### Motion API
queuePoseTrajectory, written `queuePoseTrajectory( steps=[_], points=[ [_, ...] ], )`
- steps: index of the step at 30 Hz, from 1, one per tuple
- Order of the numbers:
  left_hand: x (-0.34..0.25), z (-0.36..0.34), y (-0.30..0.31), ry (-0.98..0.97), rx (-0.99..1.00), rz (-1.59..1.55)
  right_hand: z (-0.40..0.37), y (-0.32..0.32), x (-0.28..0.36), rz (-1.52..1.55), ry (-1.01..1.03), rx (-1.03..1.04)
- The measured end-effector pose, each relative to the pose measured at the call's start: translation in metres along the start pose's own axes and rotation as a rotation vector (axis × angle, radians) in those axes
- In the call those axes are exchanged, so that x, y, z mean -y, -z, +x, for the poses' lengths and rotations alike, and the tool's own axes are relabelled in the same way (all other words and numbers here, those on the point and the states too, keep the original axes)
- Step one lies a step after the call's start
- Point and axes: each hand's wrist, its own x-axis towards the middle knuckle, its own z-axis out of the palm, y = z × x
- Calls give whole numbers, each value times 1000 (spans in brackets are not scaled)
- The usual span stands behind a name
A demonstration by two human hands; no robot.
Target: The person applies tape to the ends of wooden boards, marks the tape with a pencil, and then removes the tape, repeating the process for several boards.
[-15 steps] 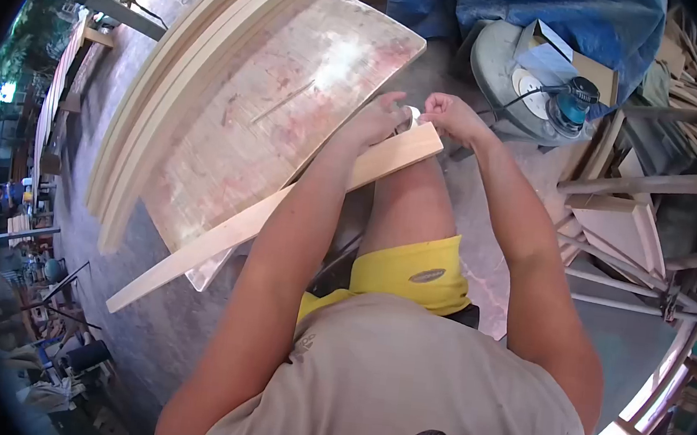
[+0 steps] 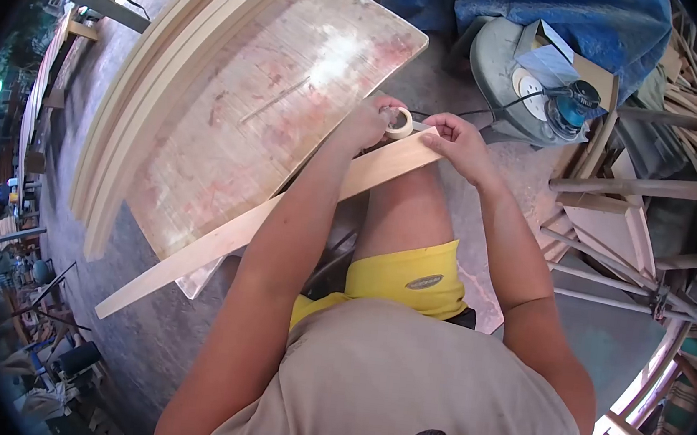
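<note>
A long pale wooden slat (image 2: 221, 237) lies slantwise over my thigh and the edge of the board, its far end between my two hands. In my left hand (image 2: 369, 125) is a roll of masking tape (image 2: 400, 124), held on edge just beyond the slat. A short light strip of tape runs from the roll toward my right hand (image 2: 460, 146). The right thumb presses on the slat's end, with the fingers curled behind it. How much tape sits under those fingers is hidden.
A stained flat board (image 2: 232, 114) carries several curved wooden strips (image 2: 148, 81) along its left side. At the upper right, a corded sander (image 2: 573, 105) rests on a round grey stool (image 2: 490, 68) beside a blue tarp (image 2: 545, 10). Wooden frames (image 2: 645, 191) stand at the right.
My right hand has come down onto the slat's end, its thumb now on the wood. The tape roll has turned and shows more fully in my left hand. The view has shifted slightly.
</note>
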Motion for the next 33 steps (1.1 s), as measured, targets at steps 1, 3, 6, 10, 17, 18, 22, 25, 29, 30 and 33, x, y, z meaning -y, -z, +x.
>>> queuePoseTrajectory(
  steps=[1,3,6,10,17,18,22,25,29,30,33],
  points=[
    [-3,-3,4,-64,2,125,-1,1,1,-41,-8,6],
    [-9,-7,11,-130,-1,247,1,2,1,-85,-14,15],
    [-9,-10,18,-185,56,357,3,4,-1,-116,-24,31],
    [-6,0,25,-214,140,392,4,5,-1,-86,-59,53],
    [-27,-11,29,64,281,117,2,3,1,-80,-51,49],
    [-28,-10,28,66,282,117,2,3,0,-78,-52,49],
    [-27,0,21,-59,192,419,4,2,9,-140,-39,50],
    [-27,5,24,-153,229,554,9,-1,10,-241,-36,53],
    [-30,8,26,-170,357,482,11,-9,14,-216,27,5],
    [-31,7,26,-170,357,482,12,-11,16,-216,27,5],
    [-35,5,25,-206,371,509,15,-13,19,-308,3,6]
  ],
)
